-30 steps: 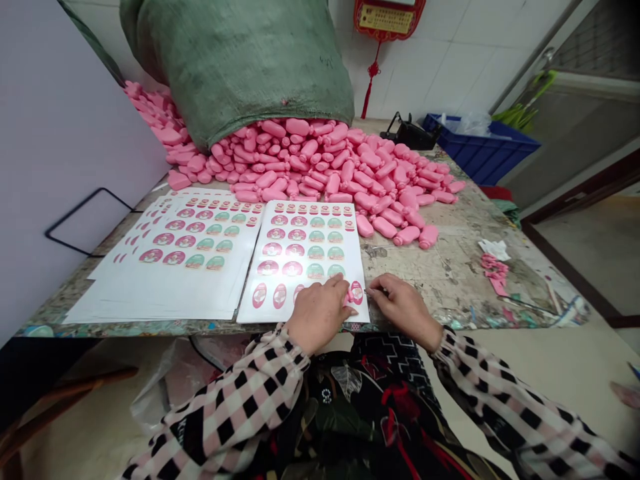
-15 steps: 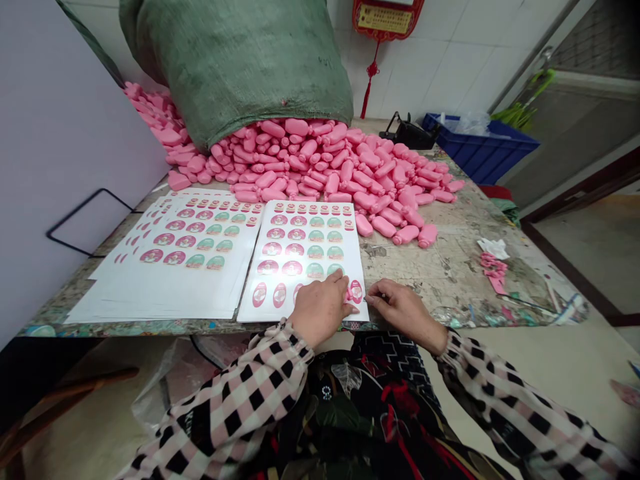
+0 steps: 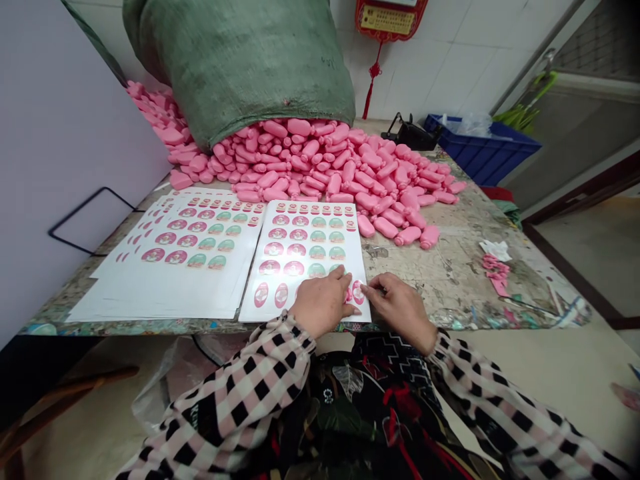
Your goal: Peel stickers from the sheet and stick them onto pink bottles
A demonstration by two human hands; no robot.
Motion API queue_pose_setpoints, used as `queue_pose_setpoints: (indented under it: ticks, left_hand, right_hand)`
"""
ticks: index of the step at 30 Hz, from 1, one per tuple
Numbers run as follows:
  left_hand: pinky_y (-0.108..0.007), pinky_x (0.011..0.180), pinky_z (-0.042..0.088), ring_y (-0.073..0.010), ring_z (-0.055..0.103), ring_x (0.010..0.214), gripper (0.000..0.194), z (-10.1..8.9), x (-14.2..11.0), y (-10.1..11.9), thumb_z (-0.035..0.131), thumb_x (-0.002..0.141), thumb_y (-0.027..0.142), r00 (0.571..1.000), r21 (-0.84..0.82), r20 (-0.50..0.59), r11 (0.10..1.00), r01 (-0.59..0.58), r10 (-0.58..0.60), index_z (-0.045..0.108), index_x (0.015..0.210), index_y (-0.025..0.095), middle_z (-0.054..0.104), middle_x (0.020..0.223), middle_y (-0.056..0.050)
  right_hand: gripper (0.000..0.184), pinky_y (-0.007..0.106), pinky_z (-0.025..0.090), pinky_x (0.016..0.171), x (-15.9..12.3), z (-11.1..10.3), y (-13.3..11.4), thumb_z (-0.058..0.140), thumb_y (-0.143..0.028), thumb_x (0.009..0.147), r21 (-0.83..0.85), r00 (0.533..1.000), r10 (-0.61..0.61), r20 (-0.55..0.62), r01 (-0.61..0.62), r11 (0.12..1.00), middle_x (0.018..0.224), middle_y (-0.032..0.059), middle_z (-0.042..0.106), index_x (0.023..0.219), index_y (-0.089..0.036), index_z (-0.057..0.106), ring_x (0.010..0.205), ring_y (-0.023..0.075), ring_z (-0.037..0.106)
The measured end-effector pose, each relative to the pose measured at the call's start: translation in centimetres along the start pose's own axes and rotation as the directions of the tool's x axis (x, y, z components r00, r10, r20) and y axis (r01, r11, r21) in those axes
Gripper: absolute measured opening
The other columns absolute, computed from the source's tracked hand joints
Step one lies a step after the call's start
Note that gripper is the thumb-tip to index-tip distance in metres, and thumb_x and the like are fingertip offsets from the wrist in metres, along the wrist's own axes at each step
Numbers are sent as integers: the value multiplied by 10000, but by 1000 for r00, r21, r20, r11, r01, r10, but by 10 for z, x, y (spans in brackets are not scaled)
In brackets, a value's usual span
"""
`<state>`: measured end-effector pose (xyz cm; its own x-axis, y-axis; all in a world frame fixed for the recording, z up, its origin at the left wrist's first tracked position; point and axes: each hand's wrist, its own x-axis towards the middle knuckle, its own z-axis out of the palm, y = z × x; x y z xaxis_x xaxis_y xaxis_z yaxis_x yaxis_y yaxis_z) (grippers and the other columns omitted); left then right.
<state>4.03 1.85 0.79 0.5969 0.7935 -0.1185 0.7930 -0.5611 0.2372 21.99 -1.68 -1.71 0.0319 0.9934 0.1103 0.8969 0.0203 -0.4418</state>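
Observation:
My left hand (image 3: 323,303) rests on the right-hand sticker sheet (image 3: 305,315), its fingers curled round a small pink bottle that shows only in part between thumb and fingers. At the sheet's lower right corner lies a pink oval sticker (image 3: 358,292). My right hand (image 3: 400,305) has its thumb and forefinger closed together at the right edge of that sticker; the fingertips touch it. Rows of pink and green stickers cover the sheet above my left hand. More sticker sheets (image 3: 155,293) lie fanned out to the left.
A heap of pink bottles (image 3: 373,180) spills from a green sack (image 3: 250,67) at the back. Behind it on the right are a black tape dispenser (image 3: 413,133) and a blue crate (image 3: 495,157). White and pink scraps (image 3: 496,267) lie on the stained table (image 3: 450,267). A grey panel (image 3: 75,133) stands left.
My right hand has moved slightly left, from beside the sheet onto the edge of the oval sticker. My left hand stays in place on the sheet.

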Motion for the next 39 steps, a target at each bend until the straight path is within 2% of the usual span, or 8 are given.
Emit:
queue_pose_setpoints:
  ticks: [12,20,24,27,30,33,35,39]
  left_hand:
    - [-391,806,446,-283,561,1048,699,-6,9,-2,588,689,576,998,-34,64,999,-14,16,403,1305,303,342,1435,-41]
    - [-389,798,455,-289,562,1046,691,-4,6,-3,600,664,599,1000,-69,24,998,-5,7,451,1261,285,373,1421,-42]
    - [-358,859,429,-244,540,1083,560,-5,-6,-6,532,749,563,994,-319,-76,947,45,-73,475,1237,295,502,1314,-28]
    - [-318,791,453,-195,590,933,532,-8,-14,-8,392,811,600,964,-733,-81,671,115,-254,520,1172,230,632,1064,-60]
    - [-275,625,469,-131,571,656,610,-10,-17,-6,309,808,654,965,-993,85,61,103,-247,521,1111,169,614,804,-56]
    - [-240,559,462,-105,545,627,570,-10,-15,-1,385,772,663,967,-902,165,-426,68,-195,541,1022,176,573,819,-40]
    - [-234,547,468,-107,548,651,522,-8,-14,2,447,754,644,955,-828,209,-558,58,-212,560,974,184,566,870,-35]
    - [-242,524,474,-111,543,612,530,-3,-12,5,474,747,631,946,-792,252,-605,82,-202,591,965,162,548,762,-25]
  right_hand:
    - [253,263,334,592,-7,2,-10,467,-405,860,-65,991,-61,-115,54,996,766,24,592,727,-220,577,709,149,538]
    - [285,268,379,615,-15,0,-8,511,-462,828,243,966,85,-245,-24,970,740,26,588,723,-209,588,682,150,526]
    - [266,268,389,603,-13,-6,-3,577,-464,779,393,943,190,-273,-71,917,713,11,590,742,-201,596,639,140,513]
    - [267,266,390,591,-12,-13,-12,602,-457,758,502,957,203,-207,-74,862,713,13,603,747,-191,597,632,137,513]
    - [263,259,388,577,-11,-18,-31,611,-446,754,590,976,158,-150,-40,806,703,11,597,740,-184,591,628,131,506]
    - [244,249,389,575,-10,-20,-50,620,-425,757,638,986,90,-137,19,770,690,0,585,730,-185,587,630,124,506]
    - [228,245,391,582,-9,-19,-58,624,-411,760,645,989,51,-140,51,763,693,-6,583,730,-189,587,636,120,509]
    - [204,240,392,592,-9,-16,-64,623,-389,771,634,989,7,-145,88,768,703,-14,576,725,-193,588,628,110,503]
